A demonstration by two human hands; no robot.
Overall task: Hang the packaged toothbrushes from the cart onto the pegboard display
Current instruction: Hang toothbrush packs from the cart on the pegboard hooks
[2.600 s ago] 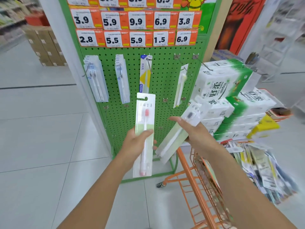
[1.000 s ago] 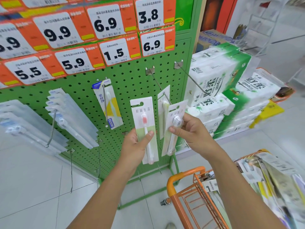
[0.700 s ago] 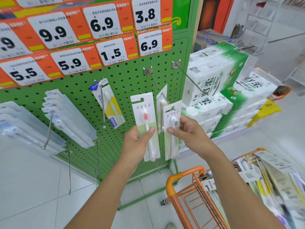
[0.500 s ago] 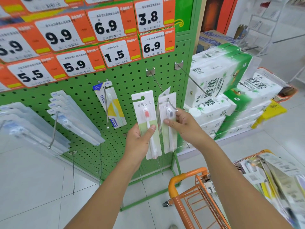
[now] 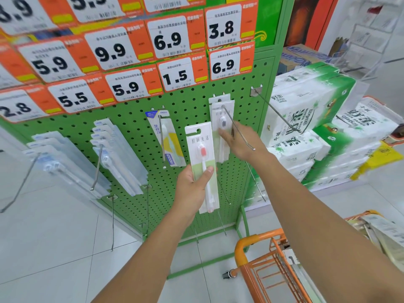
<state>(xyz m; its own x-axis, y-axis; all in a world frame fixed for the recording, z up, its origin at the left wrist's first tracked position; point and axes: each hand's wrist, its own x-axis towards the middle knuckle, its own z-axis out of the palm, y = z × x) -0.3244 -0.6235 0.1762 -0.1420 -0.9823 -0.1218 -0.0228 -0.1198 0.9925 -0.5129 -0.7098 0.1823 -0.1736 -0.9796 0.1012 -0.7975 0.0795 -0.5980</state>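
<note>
On the green pegboard [image 5: 244, 171], a grey-bristled toothbrush pack [image 5: 221, 115] hangs at the back of a long metal peg [image 5: 238, 130], in front of another white pack. My right hand [image 5: 241, 142] holds this pack at its right edge, under the peg. My left hand [image 5: 193, 189] grips a pink-bristled toothbrush pack [image 5: 202, 158] upright by its lower half, just left of the hung one and off the board. The orange cart [image 5: 251, 242] stands at the lower right, with more packaged goods [image 5: 384, 232] piled in it.
An empty long peg [image 5: 276, 112] juts out right of the hung pack. Clear toothbrush packs [image 5: 119, 156] and a yellow-blue pack [image 5: 168, 141] fill pegs to the left. Bare short pegs sit lower on the board. Green-white tissue packs [image 5: 306, 110] are stacked to the right. Price tags [image 5: 175, 40] line the top.
My right hand has slid the grey-bristled pack from the peg's tip to the back of the peg. The view has moved closer. My left hand still holds the pink pack.
</note>
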